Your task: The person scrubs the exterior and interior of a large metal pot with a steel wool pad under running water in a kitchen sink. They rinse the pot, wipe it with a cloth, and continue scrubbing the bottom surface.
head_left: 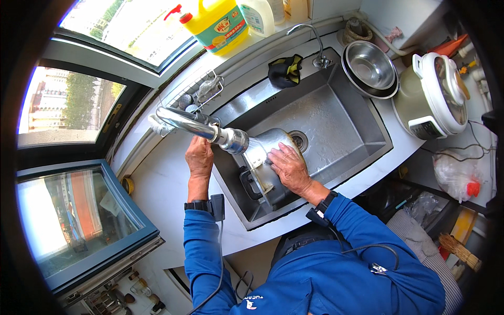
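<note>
A metal pot [277,189] with a black side handle [249,182] lies tilted in the stainless steel sink [342,118], beside the drain [298,141]. My right hand [289,167] presses on its wet side, with a bit of dark scouring material [268,161] under the fingertips. Water runs onto the pot from the head of the chrome faucet [235,141]. My left hand [199,157] is raised at the faucet, just behind its spout; the fingers are partly hidden there, so what they touch cannot be told.
A wire rack [210,88] with scrubbers and a black-and-yellow cloth item [285,71] sit behind the sink. Steel bowls [371,67] and an electric cooker [431,96] stand to the right. A yellow detergent jug [216,27] is on the sill. An open window sash [90,220] juts in at left.
</note>
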`<state>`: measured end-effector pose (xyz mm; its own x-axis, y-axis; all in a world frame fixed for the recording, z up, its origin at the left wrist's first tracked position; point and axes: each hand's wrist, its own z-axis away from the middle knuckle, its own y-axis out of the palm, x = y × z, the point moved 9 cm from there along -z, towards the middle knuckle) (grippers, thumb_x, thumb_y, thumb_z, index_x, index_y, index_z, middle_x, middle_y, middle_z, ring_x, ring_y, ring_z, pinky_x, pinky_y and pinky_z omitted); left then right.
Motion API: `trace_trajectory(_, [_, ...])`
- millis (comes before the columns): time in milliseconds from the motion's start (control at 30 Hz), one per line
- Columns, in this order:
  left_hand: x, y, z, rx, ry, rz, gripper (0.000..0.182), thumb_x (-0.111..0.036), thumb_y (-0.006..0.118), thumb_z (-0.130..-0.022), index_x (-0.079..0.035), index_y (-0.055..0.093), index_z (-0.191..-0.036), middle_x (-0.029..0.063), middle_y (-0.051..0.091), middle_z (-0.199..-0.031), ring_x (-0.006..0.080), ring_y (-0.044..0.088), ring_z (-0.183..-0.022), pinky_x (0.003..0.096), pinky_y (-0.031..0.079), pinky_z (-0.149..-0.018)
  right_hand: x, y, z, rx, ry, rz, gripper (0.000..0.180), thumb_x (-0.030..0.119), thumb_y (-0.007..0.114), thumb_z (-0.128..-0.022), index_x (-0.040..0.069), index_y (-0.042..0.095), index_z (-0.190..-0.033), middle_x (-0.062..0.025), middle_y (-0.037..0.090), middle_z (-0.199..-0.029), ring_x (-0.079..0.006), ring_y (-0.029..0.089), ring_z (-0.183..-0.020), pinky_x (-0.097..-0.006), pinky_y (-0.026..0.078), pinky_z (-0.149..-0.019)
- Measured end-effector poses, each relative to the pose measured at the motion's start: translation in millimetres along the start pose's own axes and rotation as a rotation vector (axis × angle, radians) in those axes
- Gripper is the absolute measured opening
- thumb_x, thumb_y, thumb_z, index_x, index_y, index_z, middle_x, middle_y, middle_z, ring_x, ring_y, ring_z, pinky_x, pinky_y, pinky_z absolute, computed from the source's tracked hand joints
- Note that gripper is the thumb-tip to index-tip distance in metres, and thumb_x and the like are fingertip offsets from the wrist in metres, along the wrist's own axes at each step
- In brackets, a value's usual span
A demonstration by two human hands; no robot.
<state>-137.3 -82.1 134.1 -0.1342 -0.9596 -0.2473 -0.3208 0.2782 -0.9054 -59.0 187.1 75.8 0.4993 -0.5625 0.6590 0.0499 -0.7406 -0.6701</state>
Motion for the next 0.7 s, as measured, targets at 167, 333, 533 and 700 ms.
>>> trace_trajectory(167, [1.5,2.1,-2.4,0.041,-0.001,-0.015,0.014,-0.016,0.063,-0.097,-0.01,0.072,-0.106,0.0113,0.073,-0.103,0.0347,0.07,-0.093,0.0435,0.057,-0.078,2.4,-0.8,-1.0,-0.001,-0.007,0.01,0.034,0.015,0.069,-0.092,0.004,0.069,-0.124,-0.0123,0.065,-0.133,-0.0381,0.051,-0.135,-0.0487,0.037,-0.117])
trace_trajectory(333, [1.4,0.8,-5.6,0.049,0.007,-0.031,0.014,-0.013,0.062,-0.096,-0.009,0.072,-0.104,0.0119,0.073,-0.106,0.0346,0.07,-0.095,0.0432,0.057,-0.079,1.7,0.2,-0.4,0.014,0.001,0.005,0.034,0.016,0.068,-0.092,0.004,0.069,-0.124,-0.013,0.065,-0.133,-0.0381,0.05,-0.136,-0.0485,0.036,-0.118])
trace_trajectory(533, [2.2,1.2,-6.2,0.029,0.011,0.001,0.014,-0.012,0.062,-0.095,-0.009,0.072,-0.105,0.0125,0.073,-0.108,0.0344,0.07,-0.098,0.0429,0.057,-0.081,0.7,0.2,2.0,0.006,-0.001,-0.001,0.033,0.016,0.067,-0.093,0.004,0.069,-0.124,-0.0138,0.066,-0.133,-0.0382,0.05,-0.136,-0.0486,0.035,-0.118])
trace_trajectory(700, [2.6,1.3,-5.7,0.029,0.002,0.016,0.014,-0.013,0.063,-0.095,-0.009,0.073,-0.105,0.0126,0.073,-0.108,0.0346,0.07,-0.097,0.0428,0.057,-0.081,-1.1,2.4,0.6,0.002,-0.001,-0.004,0.034,0.016,0.067,-0.093,0.003,0.07,-0.124,-0.0143,0.066,-0.133,-0.0383,0.05,-0.136,-0.0489,0.035,-0.118])
